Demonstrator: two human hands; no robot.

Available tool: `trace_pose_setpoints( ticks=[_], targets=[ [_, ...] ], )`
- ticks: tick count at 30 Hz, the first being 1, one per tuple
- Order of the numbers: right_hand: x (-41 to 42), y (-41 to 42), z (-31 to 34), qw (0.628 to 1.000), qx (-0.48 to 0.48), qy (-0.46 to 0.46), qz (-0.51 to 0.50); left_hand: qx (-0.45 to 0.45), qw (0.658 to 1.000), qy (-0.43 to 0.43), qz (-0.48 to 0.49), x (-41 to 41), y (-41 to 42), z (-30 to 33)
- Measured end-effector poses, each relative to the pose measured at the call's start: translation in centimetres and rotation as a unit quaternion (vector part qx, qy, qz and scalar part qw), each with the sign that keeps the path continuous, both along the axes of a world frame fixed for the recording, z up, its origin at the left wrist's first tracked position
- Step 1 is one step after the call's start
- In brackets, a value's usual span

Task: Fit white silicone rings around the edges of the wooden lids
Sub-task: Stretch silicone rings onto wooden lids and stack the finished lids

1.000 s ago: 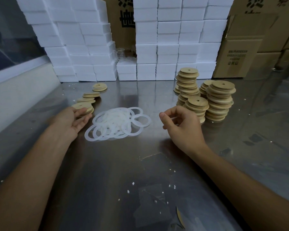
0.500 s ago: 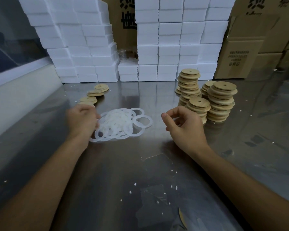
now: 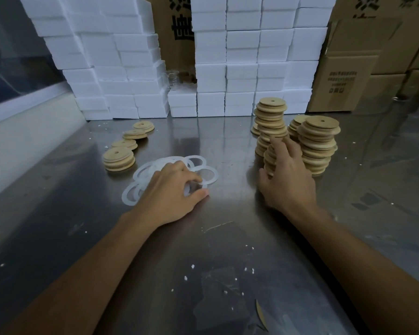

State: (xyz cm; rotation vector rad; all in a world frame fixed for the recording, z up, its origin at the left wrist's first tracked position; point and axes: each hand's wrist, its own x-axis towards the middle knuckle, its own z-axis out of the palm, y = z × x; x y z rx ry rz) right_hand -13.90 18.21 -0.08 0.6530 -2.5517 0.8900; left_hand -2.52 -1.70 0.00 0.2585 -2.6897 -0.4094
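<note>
With a few round wooden lids set aside at the left, seemingly ringed, the left hand pinches a ring from the flat white silicone rings on the steel surface, while the right hand spreads open against the tall stacks of bare lids left.

black chinese characters, cut off and unreadable, stand on the cardboard boxes.

Rings centre on table — lid stacks right, lids left, foam blocks behind.
</note>
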Motion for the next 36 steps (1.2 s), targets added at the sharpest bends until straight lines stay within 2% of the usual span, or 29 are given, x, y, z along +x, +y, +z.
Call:
trace_pose_setpoints(
  ticks=[3, 7, 11, 14, 16, 19, 22, 24, 29, 33, 36],
  targets=[
    [0.0, 0.0, 0.3, 1.0, 0.001, 0.011, -0.011, -0.003, 1.0, 0.008, -0.012, 0.2, -0.1, 0.4],
    [-0.1, 0.4, 0.4, 0.998, -0.057, 0.037, -0.007, -0.022, 0.999, 0.001, -0.023, 0.3, 0.2, 0.5],
    [0.0, 0.2, 0.4, 0.983, -0.149, 0.089, 0.062, -0.044, 0.999, 0.003, -0.021, 0.2, 0.4, 0.7],
    [0.7, -0.5, 0.5, 0.963, -0.215, 0.104, 0.127, -0.028, 0.999, 0.021, -0.008, 0.1, 0.4, 0.9],
    [1.2, -1.0, 0.4, 0.952, -0.237, 0.097, 0.166, 0.014, 0.999, 0.039, 0.002, 0.1, 0.4, 1.0],
    [1.8, -1.5, 0.1, 0.949, -0.223, 0.082, 0.209, 0.127, 0.987, 0.093, -0.019, 0.1, 0.6, 1.0],
    [2.1, -1.7, -0.4, 0.948, -0.219, 0.041, 0.227, 0.313, 0.94, 0.118, -0.061, 0.0, 1.1, 1.4],
    [2.0, -1.8, -0.4, 0.95, -0.215, -0.005, 0.227, 0.398, 0.908, 0.116, -0.062, -0.1, 1.4, 1.6],
    [2.1, -1.9, -0.1, 0.937, -0.231, -0.097, 0.245, 0.482, 0.871, 0.09, -0.028, -0.4, 1.9, 1.3],
    [2.5, -2.0, 0.0, 0.927, -0.217, -0.112, 0.284, 0.558, 0.827, 0.066, -0.02, -0.6, 2.6, 0.9],
    [2.3, -2.0, -0.1, 0.918, -0.229, -0.133, 0.296, 0.563, 0.823, 0.073, 0.008, -0.9, 3.0, 0.7]
  ],
)
